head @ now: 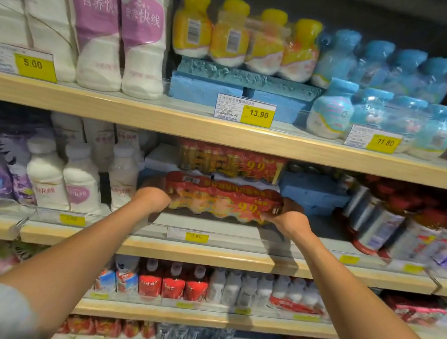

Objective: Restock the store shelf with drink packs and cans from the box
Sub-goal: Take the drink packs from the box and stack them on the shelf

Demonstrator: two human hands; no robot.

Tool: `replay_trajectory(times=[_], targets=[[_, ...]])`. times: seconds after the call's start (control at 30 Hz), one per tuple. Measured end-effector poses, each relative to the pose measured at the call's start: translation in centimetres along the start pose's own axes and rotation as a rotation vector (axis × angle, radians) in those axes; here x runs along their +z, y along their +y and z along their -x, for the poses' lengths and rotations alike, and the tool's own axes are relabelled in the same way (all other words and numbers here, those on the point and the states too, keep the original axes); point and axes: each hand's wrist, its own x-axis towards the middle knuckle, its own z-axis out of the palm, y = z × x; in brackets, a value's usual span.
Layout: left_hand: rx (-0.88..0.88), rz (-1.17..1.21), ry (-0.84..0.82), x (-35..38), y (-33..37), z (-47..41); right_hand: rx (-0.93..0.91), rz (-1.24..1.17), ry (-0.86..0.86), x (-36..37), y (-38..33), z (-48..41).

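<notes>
The red pack [223, 198] of small bottles is at the middle shelf [238, 258], held lengthwise between both hands. The left hand [151, 199] grips its left end and the right hand [288, 220] its right end, fingers curled round the wrap. Whether its base already touches the shelf floor cannot be told. The box is not in view.

The step in hand looks like seating this pack in front of the matching pack [230, 162], which sits higher and further back. To do it well, hold the pack level, lower it flat onto the shelf floor, then slide it straight back until it meets the row, with the printed price face turned outward. Let go only once the base bears fully, since shrink-wrap flexes and the bottles could sag in the middle.

Room is tight at the sides. White bottles [122, 176] stand just beside the left hand, so that hand should draw out toward the front, not sideways. On the right a blue foam block [312, 190] lies near the pack's end, and beyond it leaning cans [371, 217] look unsteady; a knock there may tip them. Above, the upper shelf [219, 128] limits lift. A low clear rail with the price tag [196, 237] runs along the front edge, so wrists must clear it when coming out.
</notes>
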Motion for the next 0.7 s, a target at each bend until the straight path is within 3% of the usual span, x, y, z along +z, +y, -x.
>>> replay_trajectory(times=[0.23,0.7], targets=[[0.117,0.118,0.034,0.2,0.9,-1.9,0.090,0.009,-0.020,0.2,0.0,-2.6],[0.214,0.129,0.092,0.3,1.3,-2.8,0.076,0.022,-0.029,0.6,0.8,-5.0]])
